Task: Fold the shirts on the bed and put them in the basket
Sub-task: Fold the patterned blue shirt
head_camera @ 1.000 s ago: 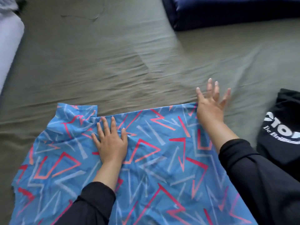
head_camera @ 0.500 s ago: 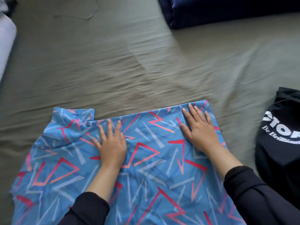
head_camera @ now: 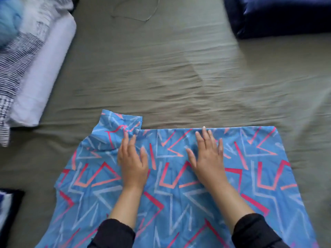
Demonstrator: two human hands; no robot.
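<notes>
Spread flat on the olive bed sheet (head_camera: 179,72): blue shirt (head_camera: 250,167), pink and white zigzags, sleeve (head_camera: 116,133) bunched at upper left. Left hand (head_camera: 133,161) and right hand (head_camera: 208,156) pressing palm-down on it, fingers straight, gripping nothing.

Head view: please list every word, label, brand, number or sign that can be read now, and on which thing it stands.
None: no readable text shows in this view.
Blue patterned shirt: only pink and white zigzag lines, no letters.
Striped cloth at the left: only stripes and small blurred marks, no words.
Dark thing at the lower left edge: white and blue patches, too cut off to read.
</notes>
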